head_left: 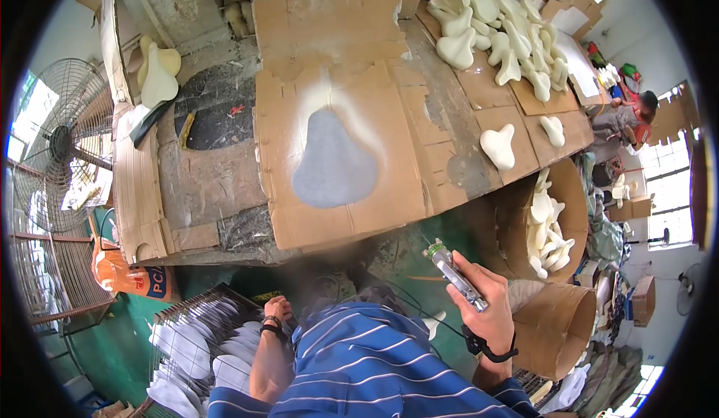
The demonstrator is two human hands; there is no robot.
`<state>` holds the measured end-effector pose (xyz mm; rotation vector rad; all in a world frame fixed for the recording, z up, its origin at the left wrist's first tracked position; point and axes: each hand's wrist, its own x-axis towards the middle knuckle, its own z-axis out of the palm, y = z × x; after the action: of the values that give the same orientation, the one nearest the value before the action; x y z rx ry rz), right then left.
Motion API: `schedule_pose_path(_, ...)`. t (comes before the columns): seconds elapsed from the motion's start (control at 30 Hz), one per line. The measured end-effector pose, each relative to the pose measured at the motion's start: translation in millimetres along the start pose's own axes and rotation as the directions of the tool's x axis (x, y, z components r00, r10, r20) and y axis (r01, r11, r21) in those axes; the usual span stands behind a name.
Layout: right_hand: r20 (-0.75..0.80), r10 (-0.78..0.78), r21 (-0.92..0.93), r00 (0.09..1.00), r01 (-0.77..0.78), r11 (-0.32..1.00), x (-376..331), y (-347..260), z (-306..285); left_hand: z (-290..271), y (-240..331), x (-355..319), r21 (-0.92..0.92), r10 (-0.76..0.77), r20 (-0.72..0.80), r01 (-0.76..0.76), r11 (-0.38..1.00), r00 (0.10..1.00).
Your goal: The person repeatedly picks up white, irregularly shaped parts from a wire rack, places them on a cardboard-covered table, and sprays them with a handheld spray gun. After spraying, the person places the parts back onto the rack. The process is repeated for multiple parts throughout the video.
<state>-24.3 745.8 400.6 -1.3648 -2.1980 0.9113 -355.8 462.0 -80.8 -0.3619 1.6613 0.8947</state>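
Observation:
My right hand (487, 302) is wrapped round a silver spray gun (458, 277) with a green ring near its nozzle, held past the table's near edge and tilted toward the table. On the cardboard sheet (329, 36) in the middle lies a grey saddle-shaped area (335, 163), ringed by pale overspray; whether it is a flat piece or a mark I cannot tell. My left hand (278, 309) hangs low, fingers curled with nothing visible in them, beside a wire rack (225, 291) of pale saddle-shaped pieces (183, 343).
Cream saddle-shaped foam pieces (517, 32) are heaped at the far right, with two lying apart nearer. A cardboard drum (569, 216) beside the table holds more. Left stand a large fan (60, 141) and an orange sack (127, 272). A person (625, 122) is at the far right.

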Motion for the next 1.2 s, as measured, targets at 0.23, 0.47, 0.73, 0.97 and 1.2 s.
schedule_pose_path(0.23,0.022,-0.073,0.023,0.997,0.072,0.997,3,-15,2,-6,-1,16,0.120,0.022,0.012,-0.023,0.993,1.000)
schedule_pose_path(0.47,0.026,-0.054,0.059,0.998,0.052,0.997,-2,-19,-2,-8,-12,15,0.054,-0.001,0.017,0.000,0.999,1.000)
schedule_pose_path(0.73,0.129,-0.101,0.023,0.986,0.099,0.995,-6,-10,-13,-7,-24,15,0.072,-0.059,0.044,0.056,0.996,0.997)
schedule_pose_path(0.97,0.038,-0.036,-0.040,0.999,0.038,0.998,-20,1,-20,7,-10,6,-0.080,-0.011,0.090,0.018,0.997,0.996)
schedule_pose_path(1.2,0.199,-0.025,0.136,0.980,-0.002,0.991,-34,-9,-4,16,12,-2,0.116,0.125,0.017,-0.126,0.985,0.992)
